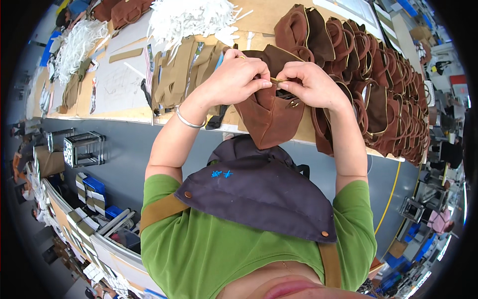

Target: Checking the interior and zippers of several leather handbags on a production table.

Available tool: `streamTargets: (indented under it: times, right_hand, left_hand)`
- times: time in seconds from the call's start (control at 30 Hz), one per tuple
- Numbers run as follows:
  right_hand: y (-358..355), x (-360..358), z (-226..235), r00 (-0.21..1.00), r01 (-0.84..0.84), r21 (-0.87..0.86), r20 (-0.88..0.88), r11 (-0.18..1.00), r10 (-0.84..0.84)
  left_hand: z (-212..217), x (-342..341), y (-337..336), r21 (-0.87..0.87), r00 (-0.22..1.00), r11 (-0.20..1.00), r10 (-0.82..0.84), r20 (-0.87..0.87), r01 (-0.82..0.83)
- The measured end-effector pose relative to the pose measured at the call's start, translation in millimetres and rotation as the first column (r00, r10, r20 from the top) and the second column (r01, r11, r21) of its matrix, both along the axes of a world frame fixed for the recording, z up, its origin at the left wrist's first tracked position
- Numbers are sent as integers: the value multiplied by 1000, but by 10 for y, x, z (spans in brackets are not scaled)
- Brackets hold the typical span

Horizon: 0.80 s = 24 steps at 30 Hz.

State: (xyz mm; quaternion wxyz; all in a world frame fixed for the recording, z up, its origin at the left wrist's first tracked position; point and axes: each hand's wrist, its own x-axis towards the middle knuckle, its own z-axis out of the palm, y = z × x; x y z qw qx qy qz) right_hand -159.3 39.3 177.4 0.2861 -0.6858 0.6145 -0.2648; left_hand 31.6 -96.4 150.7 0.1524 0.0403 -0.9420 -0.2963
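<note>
A brown leather bag [271, 118] stands at the table's near edge, its front overhanging a little. Along its top opening, a short stretch of gold-toothed zipper [277, 80] shows between my hands. My left hand [241, 74] is closed, thumb and fingers pinching the zipper's left part at the bag's edge. Close beside it, my right hand [309, 85] pinches the zipper's other side. A small metal fitting [294, 103] sits on the bag below my right fingers. Whether a slider is between the fingertips, I cannot make out.
Many similar brown bags [383, 89] crowd the table's right side. Left of my bag lie olive fabric strips [172, 77]. Farther back are piles of white strips [191, 20] and grey sheets [122, 79]. A metal stool [84, 149] stands on the floor at left.
</note>
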Motion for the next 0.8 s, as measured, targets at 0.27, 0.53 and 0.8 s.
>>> streamTargets:
  times: [0.27,0.53,0.8]
  right_hand:
    - [19,35,-2,999,1,-33,-35,999,-2]
    - [18,58,13,1000,-21,-29,-23,999,21]
    - [37,64,17,1000,-1,-18,-8,1000,1]
  left_hand:
    - [10,14,30,-4,1000,1000,14,0,-14]
    - [28,32,94,-40,998,998,59,36,-58]
    - [46,33,150,-54,994,993,109,-5,-109]
